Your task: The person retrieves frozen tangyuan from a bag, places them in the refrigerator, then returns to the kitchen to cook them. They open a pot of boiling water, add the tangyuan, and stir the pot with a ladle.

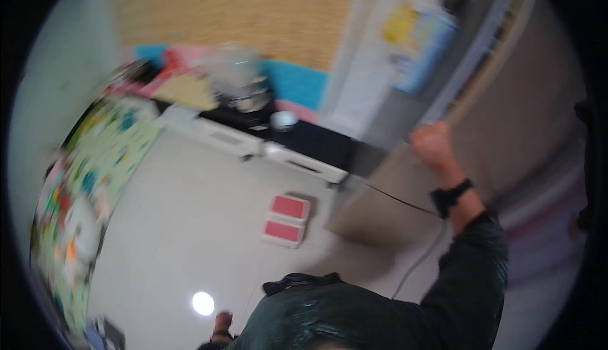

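My right hand (432,146), with a black band on its wrist, is raised at the edge of a tall beige panel (503,98). Its fingers look curled, but blur hides whether they grip that edge. Low in the picture, my left hand (223,322) hangs beside my dark jacket (332,312), over the pale tiled floor (190,217). Its fingers are too small and blurred to read. Before me on the floor stands a small white step stool (284,242) with two red treads.
A low cabinet (308,143) with black tops and white drawers runs along the wall, bearing a clear plastic bag (235,72) and a round container (284,120). A patterned green mat (114,146) lies left. A grey cable (422,260) trails near my right arm.
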A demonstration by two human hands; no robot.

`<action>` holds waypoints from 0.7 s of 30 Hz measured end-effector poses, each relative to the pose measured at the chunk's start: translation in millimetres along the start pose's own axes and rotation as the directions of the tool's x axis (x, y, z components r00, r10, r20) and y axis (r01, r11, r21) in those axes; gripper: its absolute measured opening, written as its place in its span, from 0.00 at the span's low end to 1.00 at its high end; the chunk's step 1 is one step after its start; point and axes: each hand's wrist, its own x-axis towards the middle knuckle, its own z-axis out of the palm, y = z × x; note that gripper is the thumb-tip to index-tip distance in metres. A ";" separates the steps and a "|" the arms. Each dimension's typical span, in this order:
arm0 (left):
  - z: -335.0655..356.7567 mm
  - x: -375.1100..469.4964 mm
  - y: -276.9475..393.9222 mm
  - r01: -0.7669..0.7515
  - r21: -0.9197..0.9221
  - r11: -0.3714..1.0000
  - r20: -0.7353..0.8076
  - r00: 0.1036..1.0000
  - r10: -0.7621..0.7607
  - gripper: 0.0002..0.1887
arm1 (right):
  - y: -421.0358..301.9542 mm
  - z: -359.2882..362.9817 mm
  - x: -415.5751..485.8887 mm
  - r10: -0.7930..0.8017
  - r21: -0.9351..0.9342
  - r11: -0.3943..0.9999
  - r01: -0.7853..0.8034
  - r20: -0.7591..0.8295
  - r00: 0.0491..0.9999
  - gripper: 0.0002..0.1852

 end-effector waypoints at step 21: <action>-305.6 228.2 74.0 -0.135 -0.224 0.965 -0.326 0.944 0.056 0.18 | -67.8 -208.2 -256.1 0.701 -0.233 0.692 -0.683 -0.010 0.713 0.17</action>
